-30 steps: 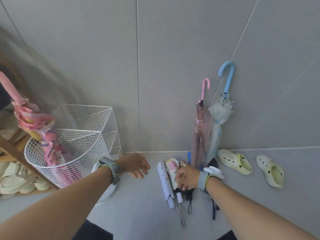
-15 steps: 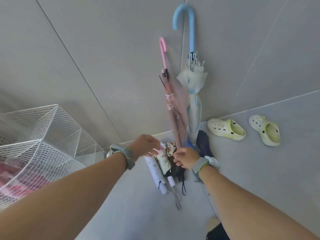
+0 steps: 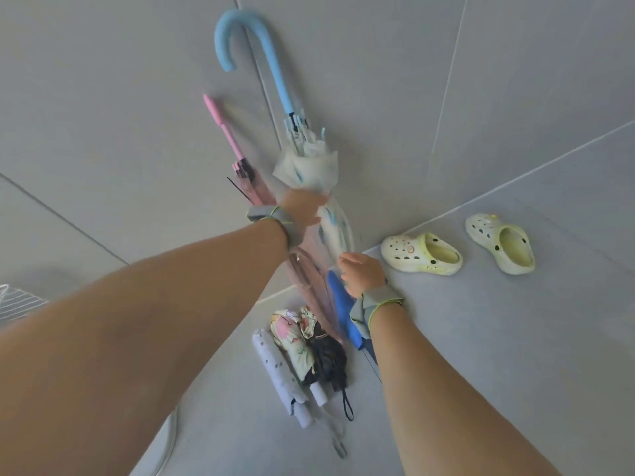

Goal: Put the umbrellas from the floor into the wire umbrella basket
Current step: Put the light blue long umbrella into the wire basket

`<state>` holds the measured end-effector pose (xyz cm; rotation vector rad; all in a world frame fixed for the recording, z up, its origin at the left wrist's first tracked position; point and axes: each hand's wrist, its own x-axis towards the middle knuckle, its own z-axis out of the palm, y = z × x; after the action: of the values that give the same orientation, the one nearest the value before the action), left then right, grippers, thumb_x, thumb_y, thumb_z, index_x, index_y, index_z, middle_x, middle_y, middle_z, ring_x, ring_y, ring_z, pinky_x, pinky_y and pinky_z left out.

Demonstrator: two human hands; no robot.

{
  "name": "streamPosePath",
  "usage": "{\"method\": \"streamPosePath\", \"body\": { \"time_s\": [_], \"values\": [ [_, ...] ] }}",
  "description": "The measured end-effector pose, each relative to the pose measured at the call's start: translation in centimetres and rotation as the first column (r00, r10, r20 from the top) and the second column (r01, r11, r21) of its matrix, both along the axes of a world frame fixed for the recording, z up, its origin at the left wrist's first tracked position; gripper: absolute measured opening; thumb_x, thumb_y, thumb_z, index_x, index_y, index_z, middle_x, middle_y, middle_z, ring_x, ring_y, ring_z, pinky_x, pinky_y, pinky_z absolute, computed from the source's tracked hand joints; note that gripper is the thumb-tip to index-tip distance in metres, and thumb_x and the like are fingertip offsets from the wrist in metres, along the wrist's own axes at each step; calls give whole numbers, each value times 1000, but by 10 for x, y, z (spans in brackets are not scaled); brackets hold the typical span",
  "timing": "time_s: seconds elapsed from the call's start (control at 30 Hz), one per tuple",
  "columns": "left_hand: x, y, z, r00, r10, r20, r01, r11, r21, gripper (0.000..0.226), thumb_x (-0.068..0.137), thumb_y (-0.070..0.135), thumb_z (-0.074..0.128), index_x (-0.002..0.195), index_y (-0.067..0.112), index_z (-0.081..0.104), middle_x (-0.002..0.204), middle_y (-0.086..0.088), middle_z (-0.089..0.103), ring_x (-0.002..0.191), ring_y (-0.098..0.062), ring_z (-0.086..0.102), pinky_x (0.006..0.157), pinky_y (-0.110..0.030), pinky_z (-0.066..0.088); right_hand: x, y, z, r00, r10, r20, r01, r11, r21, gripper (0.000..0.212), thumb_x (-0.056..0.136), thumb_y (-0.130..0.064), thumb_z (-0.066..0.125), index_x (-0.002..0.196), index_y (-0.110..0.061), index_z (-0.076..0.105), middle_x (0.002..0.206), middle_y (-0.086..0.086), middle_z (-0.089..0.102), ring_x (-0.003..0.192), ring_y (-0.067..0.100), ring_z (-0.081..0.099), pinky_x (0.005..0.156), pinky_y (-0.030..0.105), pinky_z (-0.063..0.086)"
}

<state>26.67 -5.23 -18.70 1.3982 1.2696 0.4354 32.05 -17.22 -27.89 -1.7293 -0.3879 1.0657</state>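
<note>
A long blue-handled umbrella (image 3: 275,80) with a clear, blue-printed canopy leans upright against the wall. My left hand (image 3: 302,209) is wrapped around its canopy just under the bunched top. Lower down, my right hand (image 3: 360,274) curls its fingers onto the same canopy. A pink long umbrella (image 3: 254,187) leans beside it, partly behind my left wrist. On the floor below lie folded umbrellas: a white dotted one (image 3: 275,369), a floral one (image 3: 292,341), a black one (image 3: 326,359) and a blue one (image 3: 340,310). Only a corner of the wire umbrella basket (image 3: 13,300) shows at the far left edge.
Two pale green clogs (image 3: 422,252) (image 3: 501,243) sit on the floor by the wall to the right. Grey tiled wall fills the back. A white cord (image 3: 171,438) runs along the floor at lower left.
Both hands rose from the folded umbrellas on the floor to the blue-handled umbrella's canopy. The view swung right, so the basket slid almost out at the left.
</note>
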Motion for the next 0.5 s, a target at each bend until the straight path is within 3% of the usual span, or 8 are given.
{"method": "streamPosePath", "body": {
  "time_s": [0.17, 0.27, 0.3, 0.4, 0.5],
  "values": [
    [30, 24, -1, 999, 38, -10, -38, 999, -28, 50, 87, 29, 66, 129, 7, 55, 107, -3, 50, 98, -17, 50, 91, -33, 49, 26, -4, -11, 995, -54, -83, 56, 998, 16, 31, 89, -21, 55, 117, -11, 66, 97, 2, 58, 90, 20, 53, 98, 42, 48],
    [45, 24, -4, 993, 120, -1, -120, 992, -24, 20, 86, 35, 67, 91, 16, 61, 82, 0, 52, 77, -15, 50, 82, -32, 48, 38, -8, -17, 988, -89, -130, 93, 995, 23, 29, 88, -22, 56, 113, -14, 67, 96, 3, 58, 90, 20, 53, 100, 43, 47],
    [47, 26, -6, 992, 123, 6, -123, 992, -32, 19, 87, 35, 66, 85, 18, 57, 84, -1, 53, 78, -17, 50, 82, -33, 48, 41, -9, -19, 987, -94, -131, 98, 995, 26, 31, 88, -22, 56, 116, -12, 67, 96, 3, 59, 90, 21, 54, 100, 43, 47],
    [46, 26, -10, 992, 117, 51, -114, 992, -58, 27, 84, 30, 67, 103, 19, 52, 108, -4, 53, 96, -21, 55, 88, -34, 53, 47, -8, -20, 985, -108, -133, 116, 992, 54, 28, 88, -20, 56, 114, -15, 66, 99, 2, 60, 93, 20, 56, 101, 42, 48],
    [49, 14, -10, 983, 161, 94, -158, 987, -32, 30, 82, 24, 70, 107, 16, 55, 107, -7, 58, 94, -22, 59, 87, -39, 56, 49, -5, -13, 989, -103, -107, 110, 992, 61, 36, 90, -17, 57, 126, -11, 57, 104, 4, 60, 98, 21, 56, 97, 37, 46]
  ]
}}
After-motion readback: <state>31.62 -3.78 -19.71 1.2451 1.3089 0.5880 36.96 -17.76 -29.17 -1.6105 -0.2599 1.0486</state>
